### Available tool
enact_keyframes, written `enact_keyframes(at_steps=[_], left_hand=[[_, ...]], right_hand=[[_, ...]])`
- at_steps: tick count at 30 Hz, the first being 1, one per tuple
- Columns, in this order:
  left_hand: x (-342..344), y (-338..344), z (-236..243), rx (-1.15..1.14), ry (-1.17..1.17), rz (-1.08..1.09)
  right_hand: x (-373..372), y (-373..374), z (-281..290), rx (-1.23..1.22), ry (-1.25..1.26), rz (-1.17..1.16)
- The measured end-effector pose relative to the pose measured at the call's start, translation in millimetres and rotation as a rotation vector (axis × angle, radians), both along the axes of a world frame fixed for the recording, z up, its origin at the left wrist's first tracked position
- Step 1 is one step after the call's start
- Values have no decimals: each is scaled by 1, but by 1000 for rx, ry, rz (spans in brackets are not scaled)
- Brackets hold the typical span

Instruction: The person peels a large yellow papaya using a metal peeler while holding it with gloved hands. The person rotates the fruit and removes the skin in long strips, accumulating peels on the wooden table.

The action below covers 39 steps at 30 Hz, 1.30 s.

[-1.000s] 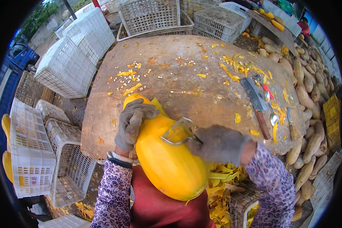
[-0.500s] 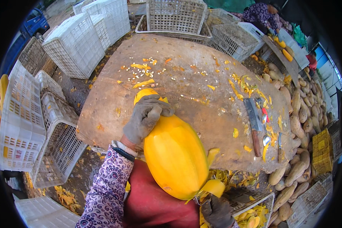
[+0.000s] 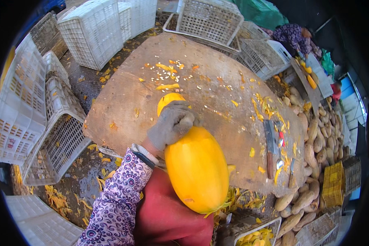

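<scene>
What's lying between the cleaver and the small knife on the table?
In the head view, between the cleaver and small knife: a spoon, something red and an orange peel strip.

Yellow squash (image 3: 197, 170), largely peeled, slanting across near edge of table (image 3: 123, 110).

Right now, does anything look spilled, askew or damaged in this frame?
Yes: pale seeds and peel scraps lie strewn across the wooden tabletop, and more peel litters the ground at left, loose rather than gathered. The yellow squash gripped by the gloved left hand has a small brownish blemish near its lower end, breaking its even colour.
</scene>
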State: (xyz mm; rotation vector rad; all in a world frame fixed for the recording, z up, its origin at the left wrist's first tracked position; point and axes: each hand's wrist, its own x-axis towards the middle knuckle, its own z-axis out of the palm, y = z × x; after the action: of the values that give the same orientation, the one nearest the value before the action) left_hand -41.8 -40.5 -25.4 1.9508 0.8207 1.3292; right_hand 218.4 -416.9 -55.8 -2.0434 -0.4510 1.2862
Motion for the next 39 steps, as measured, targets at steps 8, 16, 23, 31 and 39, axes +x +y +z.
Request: enact_keyframes(at_steps=[8, 16, 23, 31, 39], left_hand=[[-2, 7, 0, -20, 34, -127], [1, 10, 0, -4, 49, -60], [7, 9, 3, 7, 82, -43], [1, 9, -1, -79, 66, -79], [5, 11, -2, -117, 29, -71]], right_hand=[[4, 175, 122, 570, -1322, 1193], [-38, 265, 149, 602, -1103, 1321], [-20, 146, 137, 538, -1401, 1177], [-21, 37, 73, 62, -871, 796], [-13, 72, 81, 385, -687, 681]])
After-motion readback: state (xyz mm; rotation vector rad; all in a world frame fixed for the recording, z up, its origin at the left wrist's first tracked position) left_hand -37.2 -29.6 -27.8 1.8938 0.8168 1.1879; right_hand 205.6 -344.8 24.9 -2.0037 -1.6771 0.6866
